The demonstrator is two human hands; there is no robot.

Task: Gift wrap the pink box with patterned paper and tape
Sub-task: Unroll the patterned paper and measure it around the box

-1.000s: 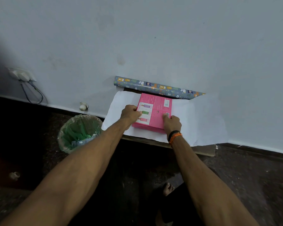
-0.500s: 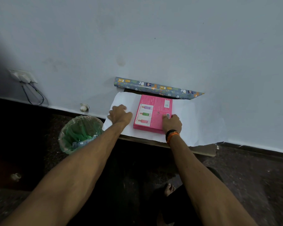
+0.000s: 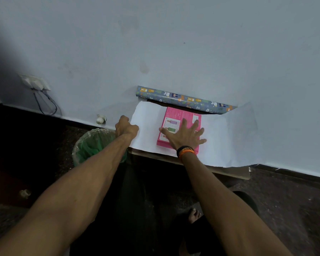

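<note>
The pink box lies flat on the unrolled wrapping paper, whose white underside faces up on a low board by the wall. My right hand lies flat on the box with its fingers spread. My left hand is at the paper's left edge with curled fingers, gripping that edge. The rest of the patterned paper is still rolled against the wall behind the box. No tape shows.
A bin with a green liner stands just left of the board, under my left forearm. A wall socket with cables is at the far left. A bare foot shows below on the dark floor.
My left hand left the box and moved left to the paper's edge. My right hand slid forward from the box's near corner and spread flat on its top.
</note>
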